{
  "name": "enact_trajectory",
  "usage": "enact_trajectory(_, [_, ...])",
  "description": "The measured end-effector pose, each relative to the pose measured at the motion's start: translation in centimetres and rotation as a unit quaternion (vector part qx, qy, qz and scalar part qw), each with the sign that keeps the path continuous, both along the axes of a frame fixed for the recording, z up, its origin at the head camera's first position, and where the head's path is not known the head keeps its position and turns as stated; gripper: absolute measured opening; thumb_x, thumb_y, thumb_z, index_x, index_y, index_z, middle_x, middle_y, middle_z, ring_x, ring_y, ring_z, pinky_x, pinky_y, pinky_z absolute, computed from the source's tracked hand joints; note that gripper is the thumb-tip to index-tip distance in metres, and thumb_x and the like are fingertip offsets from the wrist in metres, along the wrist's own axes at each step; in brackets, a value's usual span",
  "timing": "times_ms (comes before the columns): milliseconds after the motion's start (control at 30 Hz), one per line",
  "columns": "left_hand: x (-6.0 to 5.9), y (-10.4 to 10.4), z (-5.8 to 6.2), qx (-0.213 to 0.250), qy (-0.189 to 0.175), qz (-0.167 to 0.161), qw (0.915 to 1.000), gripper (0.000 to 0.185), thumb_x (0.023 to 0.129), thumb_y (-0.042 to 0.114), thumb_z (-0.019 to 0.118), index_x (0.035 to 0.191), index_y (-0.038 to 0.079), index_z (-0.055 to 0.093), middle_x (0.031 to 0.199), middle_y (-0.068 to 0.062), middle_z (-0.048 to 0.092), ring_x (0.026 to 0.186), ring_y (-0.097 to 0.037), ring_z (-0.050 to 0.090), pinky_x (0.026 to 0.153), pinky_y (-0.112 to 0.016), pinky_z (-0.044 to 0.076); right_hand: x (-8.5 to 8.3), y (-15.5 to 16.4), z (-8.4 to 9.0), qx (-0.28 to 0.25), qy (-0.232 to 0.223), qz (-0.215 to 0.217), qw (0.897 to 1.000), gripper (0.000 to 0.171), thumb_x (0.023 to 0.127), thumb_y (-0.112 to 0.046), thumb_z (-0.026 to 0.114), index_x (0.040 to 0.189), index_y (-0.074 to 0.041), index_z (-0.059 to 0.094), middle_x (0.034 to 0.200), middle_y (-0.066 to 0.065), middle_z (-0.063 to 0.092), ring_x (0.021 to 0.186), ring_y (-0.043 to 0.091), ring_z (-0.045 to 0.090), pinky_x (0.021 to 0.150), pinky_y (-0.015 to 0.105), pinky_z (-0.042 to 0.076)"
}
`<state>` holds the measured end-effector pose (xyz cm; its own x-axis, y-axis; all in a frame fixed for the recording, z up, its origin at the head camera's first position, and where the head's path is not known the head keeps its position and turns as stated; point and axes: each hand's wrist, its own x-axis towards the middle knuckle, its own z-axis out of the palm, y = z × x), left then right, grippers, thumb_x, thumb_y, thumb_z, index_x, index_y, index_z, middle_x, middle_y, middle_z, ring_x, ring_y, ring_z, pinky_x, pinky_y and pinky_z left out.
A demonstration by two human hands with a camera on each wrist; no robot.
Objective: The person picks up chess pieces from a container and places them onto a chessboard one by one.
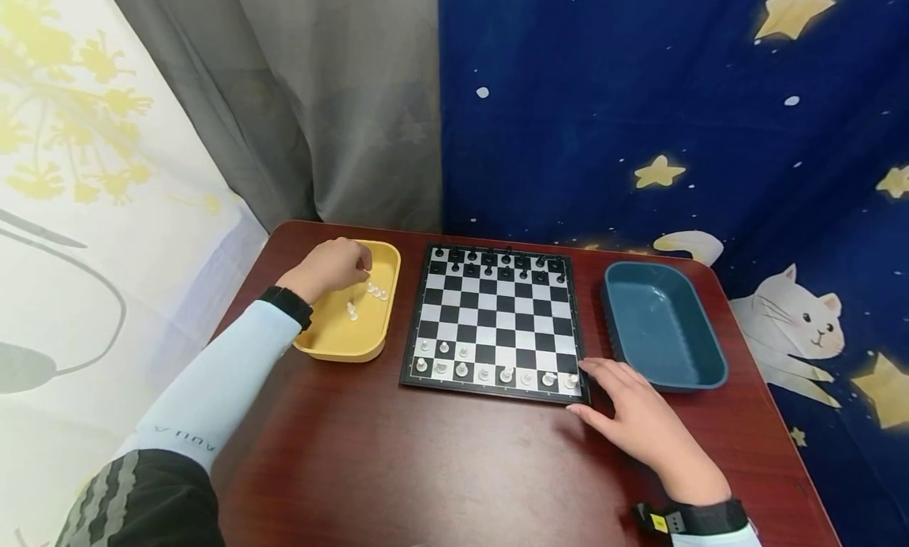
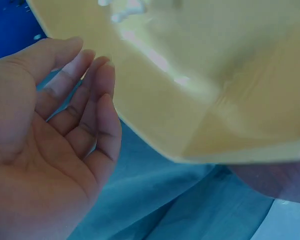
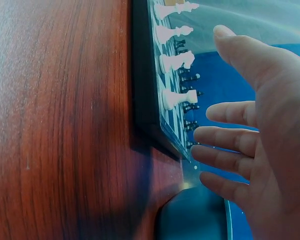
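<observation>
My left hand (image 1: 348, 264) hovers inside a yellow tray (image 1: 341, 350), just above a few small white chess pieces (image 1: 376, 292). In the left wrist view the left hand (image 2: 87, 75) shows a bare palm with relaxed fingers, beside the yellow tray (image 2: 215, 100). A chessboard (image 1: 497, 322) lies mid-table, with black pieces (image 1: 497, 263) on the far rows and white pieces (image 1: 497, 372) on the near rows. My right hand (image 1: 625, 401) lies flat on the table at the board's near right corner, fingers straight. The right wrist view shows the right hand (image 3: 250, 135) next to the board edge (image 3: 155, 100) and white pieces (image 3: 175, 60).
A dark blue tray (image 1: 663, 326) with nothing visible in it stands right of the board, close to my right hand; its rim (image 3: 190, 215) shows in the right wrist view. The red-brown table (image 1: 426, 468) is backed by curtains; its edges run near both trays.
</observation>
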<state>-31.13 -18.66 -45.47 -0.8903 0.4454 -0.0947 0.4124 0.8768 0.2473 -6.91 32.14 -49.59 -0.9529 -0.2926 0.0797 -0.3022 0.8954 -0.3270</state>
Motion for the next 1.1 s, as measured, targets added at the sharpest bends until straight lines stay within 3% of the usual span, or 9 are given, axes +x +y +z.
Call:
enact_trajectory(133, [-0.8,0.2,-0.9,-0.021,-0.020,-0.024,0.9993,0.012,0.097,0.013,0.082,0.108,0.006,0.079,0.097,-0.009,0.070,0.093,-0.029,0.062,0.091,-0.046,0.053,0.2,0.2,-0.1,-0.002,0.004,0.000,1.000,0.075,0.096,-0.055,0.084,0.149,-0.005,0.065,0.148,0.017,0.065,0.140,0.042,0.057,0.120,0.067,0.039])
enact_trajectory(267, [-0.9,0.6,-1.1,-0.028,-0.028,-0.049,0.9980,0.003,0.096,0.007,0.079,0.094,0.009,0.078,0.088,-0.005,0.068,0.086,-0.027,0.061,0.086,-0.043,0.052,0.3,0.3,-0.2,-0.004,0.004,-0.003,1.000,0.075,0.096,-0.056,0.083,0.149,-0.006,0.065,0.147,0.017,0.065,0.139,0.042,0.057,0.118,0.068,0.041])
enact_trajectory(600, [-0.7,1.1,-1.3,-0.035,-0.032,-0.050,0.9976,0.008,0.096,0.004,0.081,0.092,0.010,0.079,0.088,-0.005,0.067,0.086,-0.027,0.061,0.084,-0.042,0.051,0.4,0.5,-0.5,-0.005,0.008,-0.004,1.000,0.074,0.095,-0.052,0.086,0.148,-0.005,0.066,0.147,0.018,0.066,0.139,0.042,0.057,0.119,0.068,0.039])
enact_trajectory(767, [-0.4,1.0,-0.4,-0.031,-0.008,-0.043,0.9986,0.006,0.099,0.006,0.078,0.093,0.009,0.078,0.088,-0.006,0.067,0.086,-0.027,0.061,0.084,-0.042,0.050,0.4,0.5,-0.5,-0.005,0.007,-0.007,1.000,0.073,0.094,-0.049,0.088,0.149,-0.006,0.065,0.147,0.018,0.066,0.139,0.042,0.057,0.119,0.068,0.040])
enact_trajectory(933, [0.5,1.3,1.4,0.009,0.036,-0.029,0.9989,0.005,0.100,0.012,0.081,0.103,0.008,0.080,0.096,-0.008,0.072,0.089,-0.029,0.063,0.085,-0.044,0.055,0.4,0.5,-0.5,-0.003,0.005,-0.010,1.000,0.073,0.094,-0.048,0.088,0.149,-0.006,0.065,0.148,0.018,0.065,0.139,0.042,0.057,0.118,0.068,0.041])
enact_trajectory(1100, [2.3,3.6,2.8,0.049,0.069,-0.038,0.9957,0.014,0.103,0.018,0.080,0.115,0.011,0.082,0.111,-0.006,0.076,0.098,-0.027,0.067,0.095,-0.046,0.058,0.3,0.5,-0.5,-0.003,0.006,-0.008,1.000,0.074,0.094,-0.050,0.087,0.149,-0.006,0.065,0.147,0.018,0.066,0.139,0.042,0.057,0.118,0.068,0.041])
